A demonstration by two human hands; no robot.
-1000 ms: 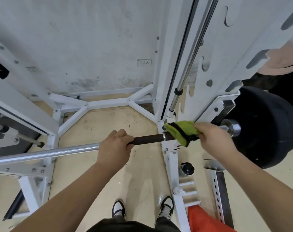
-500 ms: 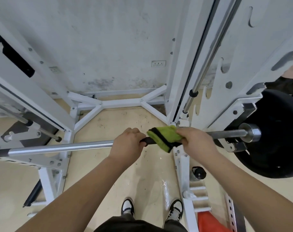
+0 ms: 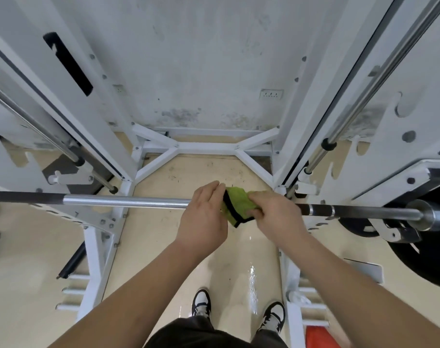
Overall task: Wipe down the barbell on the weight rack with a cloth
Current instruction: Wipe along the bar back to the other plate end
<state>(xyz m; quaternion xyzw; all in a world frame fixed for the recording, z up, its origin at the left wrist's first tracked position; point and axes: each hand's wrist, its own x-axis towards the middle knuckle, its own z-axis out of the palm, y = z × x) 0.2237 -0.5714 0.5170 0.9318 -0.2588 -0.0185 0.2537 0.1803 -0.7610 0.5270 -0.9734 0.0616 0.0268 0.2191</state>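
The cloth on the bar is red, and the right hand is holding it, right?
No, the cloth is green with a black edge, not red; the head view shows it. The right hand does hold it on the bar.

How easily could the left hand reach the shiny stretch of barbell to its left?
Probably easily: the left hand lies over the barbell, fingers fairly straight, beside the green cloth that the right hand grips. Nothing sits on the shiny stretch leftward.
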